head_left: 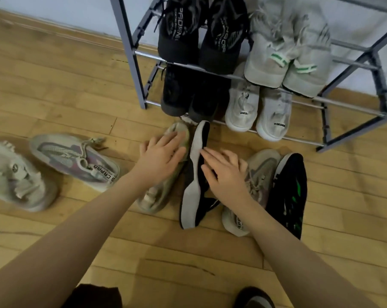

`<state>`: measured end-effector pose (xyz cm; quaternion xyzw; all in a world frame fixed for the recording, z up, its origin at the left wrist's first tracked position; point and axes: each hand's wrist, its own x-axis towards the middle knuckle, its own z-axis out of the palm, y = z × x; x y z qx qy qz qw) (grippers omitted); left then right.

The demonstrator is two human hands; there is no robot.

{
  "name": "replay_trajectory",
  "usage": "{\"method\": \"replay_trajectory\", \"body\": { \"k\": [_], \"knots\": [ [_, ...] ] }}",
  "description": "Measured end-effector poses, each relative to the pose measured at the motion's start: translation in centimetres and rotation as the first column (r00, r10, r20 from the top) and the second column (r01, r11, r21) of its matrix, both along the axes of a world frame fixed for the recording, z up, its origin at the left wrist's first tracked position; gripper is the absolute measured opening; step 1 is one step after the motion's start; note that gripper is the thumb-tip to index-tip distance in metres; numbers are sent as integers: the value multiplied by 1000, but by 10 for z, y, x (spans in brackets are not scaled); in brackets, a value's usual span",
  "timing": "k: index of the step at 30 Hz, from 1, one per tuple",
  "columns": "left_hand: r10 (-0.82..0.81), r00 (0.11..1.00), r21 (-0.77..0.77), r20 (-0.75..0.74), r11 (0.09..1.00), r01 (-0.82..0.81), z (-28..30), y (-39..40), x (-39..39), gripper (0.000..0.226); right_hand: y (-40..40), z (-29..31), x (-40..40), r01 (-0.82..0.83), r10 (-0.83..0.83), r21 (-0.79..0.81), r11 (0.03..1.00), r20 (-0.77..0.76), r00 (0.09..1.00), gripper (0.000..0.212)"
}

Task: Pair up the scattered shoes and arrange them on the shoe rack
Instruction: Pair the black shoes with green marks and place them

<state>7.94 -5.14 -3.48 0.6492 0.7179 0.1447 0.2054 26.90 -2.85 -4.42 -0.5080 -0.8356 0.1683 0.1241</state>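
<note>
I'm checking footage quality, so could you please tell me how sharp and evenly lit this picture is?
Head view: wide-angle bending bows the grey metal shoe rack; the beige knit sneaker at far left is blurred; soft, even light, faint shadows under both hands.

Under me runs a wooden plank floor (54,90), honey-coloured with dark scuffs and seams. Along its far edge stands a pale wall (54,14). At the bottom of my view sits a dark patch of my clothing (94,296), and beside it something dark and rounded (253,297), too cropped to identify.
</note>
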Motion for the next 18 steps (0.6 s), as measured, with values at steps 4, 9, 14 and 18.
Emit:
{"method": "replay_trajectory", "body": {
  "k": [4,9,14,18],
  "knots": [
    [-38,999,40,-17,998,39,-9,-11,13,68,7,-8,-5,-36,34,-37,999,-41,999,40],
    [42,985,63,-167,997,-32,-22,-14,16,57,26,-12,-3,60,-89,-164,985,-177,980,38],
    [87,988,24,-127,996,-85,-31,-18,-10,60,41,-20,-17,79,-103,-378,923,-45,994,52],
    [10,996,6,-91,1000,-10,-31,-9,-3,66,38,-27,-40,121,-155,-466,876,-35,987,57]
  ]
}}
